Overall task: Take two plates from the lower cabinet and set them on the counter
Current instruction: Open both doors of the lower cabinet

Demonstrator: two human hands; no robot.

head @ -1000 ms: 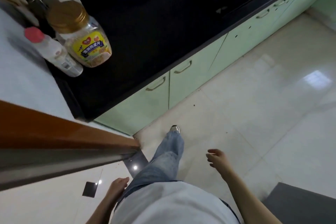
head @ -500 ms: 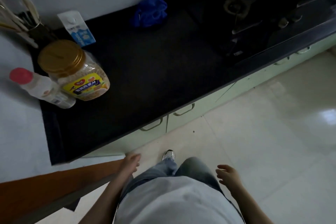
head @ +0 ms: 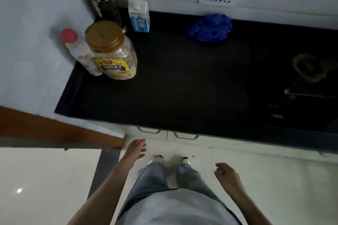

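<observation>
I stand facing a black counter (head: pixel 182 87). Under its front edge the pale green lower cabinet doors (head: pixel 161 136) are closed, with two metal handles showing, the left one (head: pixel 149 130) and the right one (head: pixel 184 136). My left hand (head: pixel 136 149) hangs open just below the left handle, not touching it. My right hand (head: pixel 225 174) is lower and to the right, over the floor, fingers loosely curled and holding nothing. No plates are in view.
On the counter's left end stand a gold-lidded jar (head: pixel 113 51), a red-capped bottle (head: pixel 80 53), a milk carton (head: pixel 139 15) and a utensil holder (head: pixel 106 8). A blue cloth (head: pixel 210 27) lies at the back, a hob (head: pixel 301 78) at right. A brown door edge (head: pixel 60 129) juts in at left.
I have turned and stepped up to face the counter squarely. My left hand has come forward near the left cabinet handle. Both feet now stand side by side.
</observation>
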